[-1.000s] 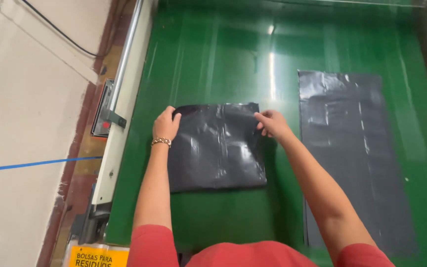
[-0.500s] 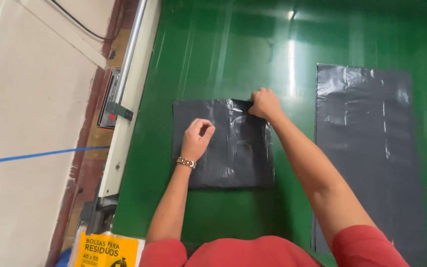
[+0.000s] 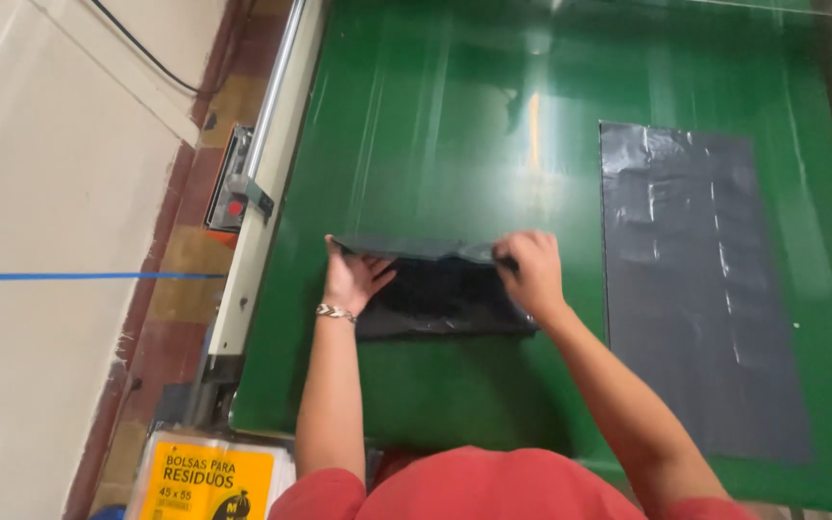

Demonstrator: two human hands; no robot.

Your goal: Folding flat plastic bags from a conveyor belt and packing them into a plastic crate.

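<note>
1. Off to the far left we've got a yellow pack point(image 3: 216, 479) by the table edge, plus a metal rail point(image 3: 260, 183) running up the side.
2. Our left hand point(image 3: 353, 277) pinches the folded bag's point(image 3: 445, 299) left corner, fingers curled over it.
3. That bag sits mid-table on the green top point(image 3: 455, 125), top edge lifted.
4. Our right hand point(image 3: 530, 270) is closed on the bag's right corner.
5. Further right a flat bag point(image 3: 700, 289) lies spread out, well apart.
</note>
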